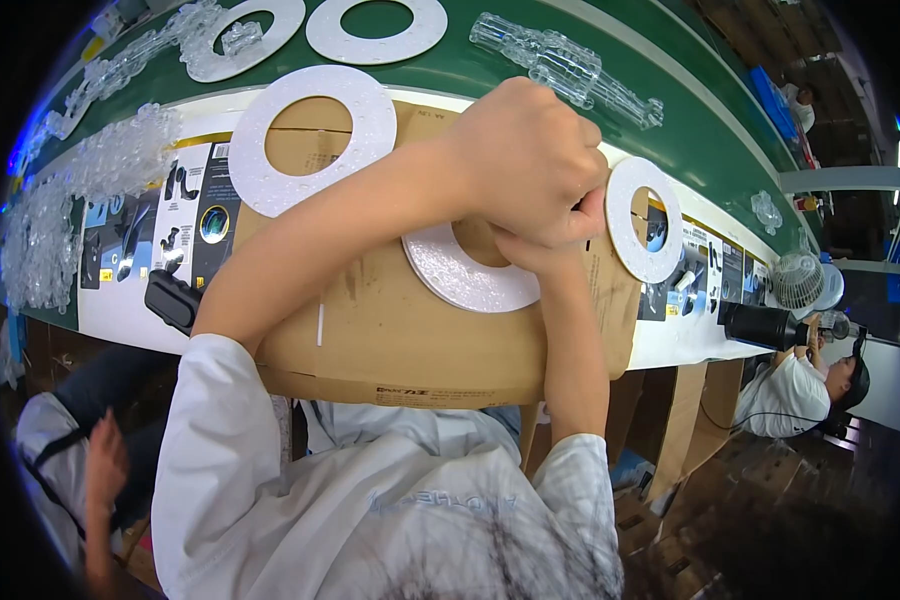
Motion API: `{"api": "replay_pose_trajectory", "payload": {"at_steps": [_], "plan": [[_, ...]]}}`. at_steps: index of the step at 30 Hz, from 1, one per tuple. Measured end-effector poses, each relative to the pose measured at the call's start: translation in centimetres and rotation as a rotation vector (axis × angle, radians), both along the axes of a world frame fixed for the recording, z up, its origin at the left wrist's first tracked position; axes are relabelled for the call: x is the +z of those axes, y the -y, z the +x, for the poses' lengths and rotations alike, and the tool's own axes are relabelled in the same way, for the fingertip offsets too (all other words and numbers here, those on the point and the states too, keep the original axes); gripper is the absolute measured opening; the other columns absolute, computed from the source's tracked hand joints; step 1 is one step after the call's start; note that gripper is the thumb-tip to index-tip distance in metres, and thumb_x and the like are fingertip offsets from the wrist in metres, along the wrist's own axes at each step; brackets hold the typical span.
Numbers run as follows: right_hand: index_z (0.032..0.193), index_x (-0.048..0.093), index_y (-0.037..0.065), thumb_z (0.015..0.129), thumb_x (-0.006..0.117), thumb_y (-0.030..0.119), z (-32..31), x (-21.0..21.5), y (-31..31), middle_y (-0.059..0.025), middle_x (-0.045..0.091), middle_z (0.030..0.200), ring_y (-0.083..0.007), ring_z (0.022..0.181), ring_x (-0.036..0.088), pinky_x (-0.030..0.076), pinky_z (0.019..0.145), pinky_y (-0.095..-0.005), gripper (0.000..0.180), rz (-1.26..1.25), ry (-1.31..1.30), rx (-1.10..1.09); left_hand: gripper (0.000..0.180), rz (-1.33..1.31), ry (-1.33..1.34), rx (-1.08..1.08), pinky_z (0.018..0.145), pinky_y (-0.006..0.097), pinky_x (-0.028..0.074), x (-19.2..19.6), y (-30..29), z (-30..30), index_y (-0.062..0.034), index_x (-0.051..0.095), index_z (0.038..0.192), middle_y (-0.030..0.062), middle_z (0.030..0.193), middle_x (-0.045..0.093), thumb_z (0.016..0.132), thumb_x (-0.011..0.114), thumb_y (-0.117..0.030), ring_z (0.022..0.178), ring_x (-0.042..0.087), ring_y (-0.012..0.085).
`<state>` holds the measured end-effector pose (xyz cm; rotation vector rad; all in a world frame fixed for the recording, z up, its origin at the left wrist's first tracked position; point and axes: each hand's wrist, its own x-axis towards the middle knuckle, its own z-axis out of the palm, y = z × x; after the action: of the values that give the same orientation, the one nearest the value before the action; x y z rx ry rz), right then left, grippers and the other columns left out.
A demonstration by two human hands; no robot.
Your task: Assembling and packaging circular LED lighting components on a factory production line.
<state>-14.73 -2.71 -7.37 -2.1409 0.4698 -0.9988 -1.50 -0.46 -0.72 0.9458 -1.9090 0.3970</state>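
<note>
My left arm reaches across to the right, and my left hand [542, 150] is closed in a fist above the cardboard [430, 340]. What the fist holds, if anything, is hidden. My right hand [538, 252] meets it from below; its fingers are out of sight behind the left hand. Under my hands lies a white speckled ring [470, 283], partly covered. Another white ring [248, 140] rests on the cardboard beyond my left forearm. A smaller-looking white ring [617, 220] is at the cardboard's right side, close to my left knuckles.
On the green surface [690, 150] are two more white rings [320, 30] [205, 65] and clear plastic parts [570, 70]. A pile of clear pieces [50, 235] lies left. A black device [173, 300] sits by my left elbow. Co-workers [795, 390] [60, 470] are on both sides.
</note>
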Motion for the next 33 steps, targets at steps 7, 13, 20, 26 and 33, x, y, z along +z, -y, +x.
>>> {"api": "replay_pose_trajectory", "payload": {"at_steps": [7, 13, 20, 26, 33], "plan": [[0.108, 0.052, 0.006, 0.067, 0.076, 0.010, 0.3, -0.1, 0.1, -0.0068, 0.060, 0.103, -0.0194, 0.094, 0.060, 0.048, 0.074, -0.0319, 0.047, 0.088, 0.123, -0.028, 0.019, 0.011, -0.010, -0.022, 0.036, 0.033, 0.031, -0.3, 0.5, 0.1, -0.0074, 0.047, 0.049, 0.0036, 0.051, 0.041, 0.056, 0.063, -0.015, 0.042, 0.043, 0.0213], [0.105, 0.054, 0.007, 0.067, 0.074, 0.012, 0.1, 1.0, 0.7, -0.0073, 0.060, 0.101, -0.0202, 0.093, 0.060, 0.048, 0.073, -0.0332, 0.043, 0.031, 0.000, 0.056, 0.020, 0.120, 0.022, 0.016, 0.041, 0.034, 0.037, 0.9, -0.1, -0.3, -0.0081, 0.053, 0.053, 0.0036, 0.055, 0.046, 0.063, 0.066, -0.019, 0.047, 0.049, 0.0226], [0.108, 0.054, 0.004, 0.069, 0.073, 0.011, 0.5, 3.9, 1.3, -0.0090, 0.061, 0.105, -0.0230, 0.094, 0.061, 0.048, 0.075, -0.0361, 0.044, 0.167, -0.094, -0.028, 0.023, 0.169, 0.052, 0.023, 0.044, 0.036, 0.039, 3.6, 1.4, 0.3, -0.0056, 0.054, 0.055, 0.0055, 0.056, 0.050, 0.068, 0.066, -0.021, 0.048, 0.050, 0.0260], [0.110, 0.051, 0.001, 0.069, 0.073, 0.005, 1.9, 5.6, 4.4, -0.0101, 0.062, 0.104, -0.0217, 0.096, 0.061, 0.049, 0.076, -0.0349, 0.046, 0.035, -0.046, 0.031, 0.021, 0.146, -0.088, 0.064, 0.046, 0.036, 0.040, 3.5, 4.4, 0.9, -0.0039, 0.056, 0.056, 0.0076, 0.056, 0.053, 0.067, 0.064, -0.020, 0.050, 0.052, 0.0283], [0.113, 0.043, -0.004, 0.065, 0.078, 0.010, 2.1, 3.5, 3.9, -0.0128, 0.062, 0.101, -0.0207, 0.093, 0.062, 0.051, 0.077, -0.0328, 0.061, 0.177, 0.146, -0.128, 0.015, 0.159, -0.098, 0.043, 0.044, 0.036, 0.042, 1.4, 5.5, 0.6, -0.0039, 0.054, 0.051, 0.0090, 0.052, 0.054, 0.059, 0.060, -0.015, 0.045, 0.051, 0.0291]]}}
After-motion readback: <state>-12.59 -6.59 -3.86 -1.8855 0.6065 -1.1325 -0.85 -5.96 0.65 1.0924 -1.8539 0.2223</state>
